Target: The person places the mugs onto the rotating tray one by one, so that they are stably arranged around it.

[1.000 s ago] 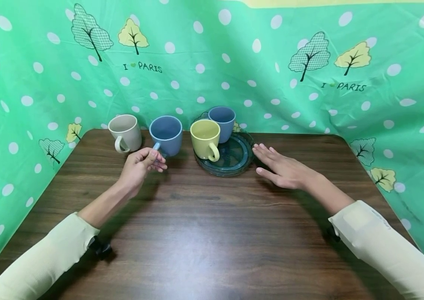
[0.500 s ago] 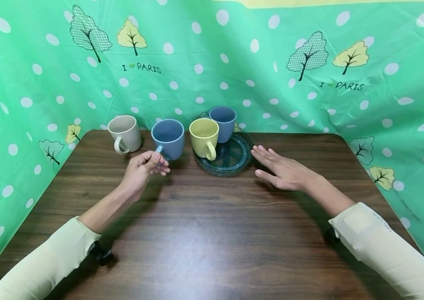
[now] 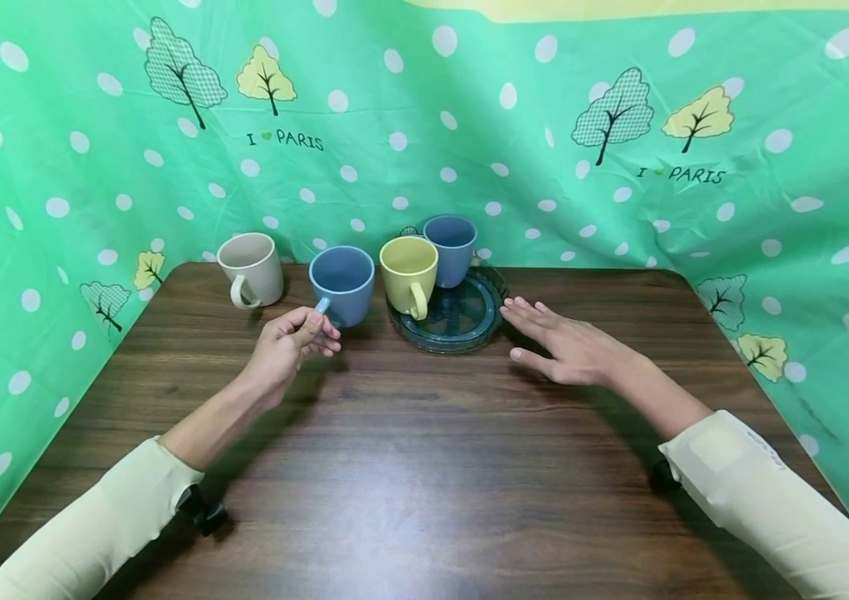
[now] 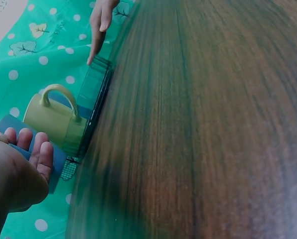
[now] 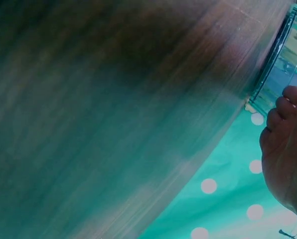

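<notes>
The matte blue round mug (image 3: 344, 287) is in your left hand (image 3: 282, 346): your thumb and fingers pinch its slim blue handle (image 3: 322, 306), and the body sits just past your fingertips. It is upright or nearly so. From the left wrist, a strip of backdrop shows between its base and the table, so you have it raised.

Between your two hands and slightly beyond them lies a round, shallow dish of clear blue-green glass (image 3: 475, 312). Your right hand (image 3: 566, 343) is at its near-right side, fingers straight and close together, thumb spread apart, holding nothing. The fingertips meet the rim in the head view, but you cannot tell for sure whether they touch it.

Inside the dish, on the side toward your left hand, stands a glossy yellow mug (image 3: 405, 275) with its handle facing you. Farther from you, behind it, stands a second blue mug (image 3: 454, 250). Beyond your left hand and to its left, a pale grey-beige mug (image 3: 255, 271) stands upright, handle toward you.

Under your hands is a dark brown wood-grain table (image 3: 424, 467); past them hangs a green fabric with white dots and printed trees (image 3: 364, 187). Your sleeves (image 3: 94, 533) are cream.
</notes>
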The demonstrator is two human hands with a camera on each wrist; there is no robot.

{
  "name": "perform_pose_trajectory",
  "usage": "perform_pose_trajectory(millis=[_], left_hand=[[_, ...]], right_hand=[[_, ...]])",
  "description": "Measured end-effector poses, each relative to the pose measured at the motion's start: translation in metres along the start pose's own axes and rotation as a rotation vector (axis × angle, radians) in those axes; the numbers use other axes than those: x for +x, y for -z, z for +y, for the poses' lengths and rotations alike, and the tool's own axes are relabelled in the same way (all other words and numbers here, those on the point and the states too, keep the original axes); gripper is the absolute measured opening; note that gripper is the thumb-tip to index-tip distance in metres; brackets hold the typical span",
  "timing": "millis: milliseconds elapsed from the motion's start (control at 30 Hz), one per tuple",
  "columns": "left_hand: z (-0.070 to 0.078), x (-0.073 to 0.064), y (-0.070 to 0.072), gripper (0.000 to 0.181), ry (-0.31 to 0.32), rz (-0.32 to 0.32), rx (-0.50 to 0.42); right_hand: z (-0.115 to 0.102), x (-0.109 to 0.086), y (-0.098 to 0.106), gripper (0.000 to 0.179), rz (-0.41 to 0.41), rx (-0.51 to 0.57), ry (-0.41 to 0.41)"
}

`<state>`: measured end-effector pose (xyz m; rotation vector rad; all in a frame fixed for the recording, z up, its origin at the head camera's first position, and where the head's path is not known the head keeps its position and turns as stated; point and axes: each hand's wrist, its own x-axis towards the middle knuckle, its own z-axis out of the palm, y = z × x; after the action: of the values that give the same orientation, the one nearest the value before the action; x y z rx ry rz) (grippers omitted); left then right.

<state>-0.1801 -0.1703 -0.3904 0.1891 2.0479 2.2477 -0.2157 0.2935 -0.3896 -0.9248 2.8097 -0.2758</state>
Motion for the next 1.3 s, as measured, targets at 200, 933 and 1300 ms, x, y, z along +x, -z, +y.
perform_pose_trajectory(millis=[200,933,1300], left_hand=[[-0.004,-0.001,0.001,0.03,0.002,0.007,-0.003],[-0.007,-0.006,-0.002,0.028,0.006,0.002,-0.013],[-0.005,-0.008,-0.003,0.028,-0.003,-0.011,-0.013]], right_hand=[[-0.002,-0.002,0.002,0.078,-0.001,-0.005,0.007],[-0.017,-0.008,0.002,0.081,-0.008,-0.002,0.003],[-0.023,-0.01,-0.001,0.08,0.015,0.005,0.027]])
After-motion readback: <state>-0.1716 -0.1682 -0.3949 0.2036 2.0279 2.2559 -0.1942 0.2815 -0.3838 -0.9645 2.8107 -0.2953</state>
